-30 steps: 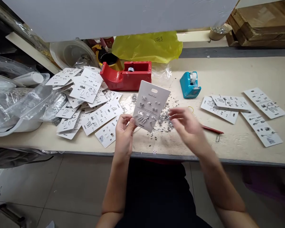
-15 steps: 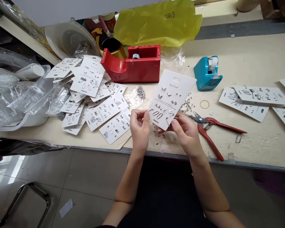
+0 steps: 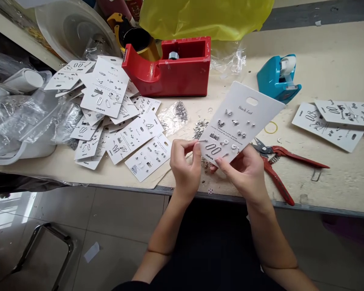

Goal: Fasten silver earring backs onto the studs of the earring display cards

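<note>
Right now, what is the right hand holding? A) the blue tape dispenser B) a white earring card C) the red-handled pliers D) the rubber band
B. The right hand grips the lower edge of the white earring card, while the red-handled pliers lie on the table beside it.

"What's on the table (image 3: 330,64)?"
"A red tape dispenser (image 3: 182,74), with a yellow plastic bag (image 3: 203,18) behind it, and a blue tape dispenser (image 3: 274,83) to the right."
"Anything nearer the edge?"
"Red-handled snips (image 3: 276,178) lying open, a rubber band (image 3: 271,127) just beyond them."
</note>
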{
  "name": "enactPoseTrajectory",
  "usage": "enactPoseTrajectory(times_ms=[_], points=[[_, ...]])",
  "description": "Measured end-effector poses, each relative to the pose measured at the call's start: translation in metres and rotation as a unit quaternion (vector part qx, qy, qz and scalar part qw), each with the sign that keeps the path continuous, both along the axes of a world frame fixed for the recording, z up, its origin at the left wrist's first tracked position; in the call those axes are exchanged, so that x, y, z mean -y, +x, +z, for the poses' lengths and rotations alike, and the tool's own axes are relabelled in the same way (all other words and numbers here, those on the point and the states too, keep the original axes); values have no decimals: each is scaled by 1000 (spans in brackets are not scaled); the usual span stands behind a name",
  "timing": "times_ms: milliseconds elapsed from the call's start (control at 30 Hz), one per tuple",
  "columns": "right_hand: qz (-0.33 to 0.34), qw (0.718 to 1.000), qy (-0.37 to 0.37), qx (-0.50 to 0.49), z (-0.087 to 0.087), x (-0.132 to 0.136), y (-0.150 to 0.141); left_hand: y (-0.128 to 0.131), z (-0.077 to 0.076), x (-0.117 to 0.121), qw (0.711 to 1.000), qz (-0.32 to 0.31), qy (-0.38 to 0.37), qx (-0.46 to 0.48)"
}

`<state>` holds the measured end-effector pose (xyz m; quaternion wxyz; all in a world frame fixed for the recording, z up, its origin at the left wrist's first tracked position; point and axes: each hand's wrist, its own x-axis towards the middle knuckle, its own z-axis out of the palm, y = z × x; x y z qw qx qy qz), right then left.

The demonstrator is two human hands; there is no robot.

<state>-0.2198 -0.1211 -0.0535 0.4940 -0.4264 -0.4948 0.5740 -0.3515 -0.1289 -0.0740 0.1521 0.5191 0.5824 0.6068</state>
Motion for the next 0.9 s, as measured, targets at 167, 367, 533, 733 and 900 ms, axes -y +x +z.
enactPoseTrajectory(times_ms=[167,367,533,733,900], points=[[-10,1000,1,7,-1,4,2,1,2,2,999,19,-1,-33],[-72,997,34,2,-7,0,4,4,3,1,979,9,46,-201],[-106,993,40,12,-8,-5,9,-8,-2,7,954,-60,42,-291],[-196,978,42,56,-4,-12,37,-86,16,42,936,30,-99,-337],[-306,930,81,188,-11,-26,66,-134,34,65,883,5,-300,-360]])
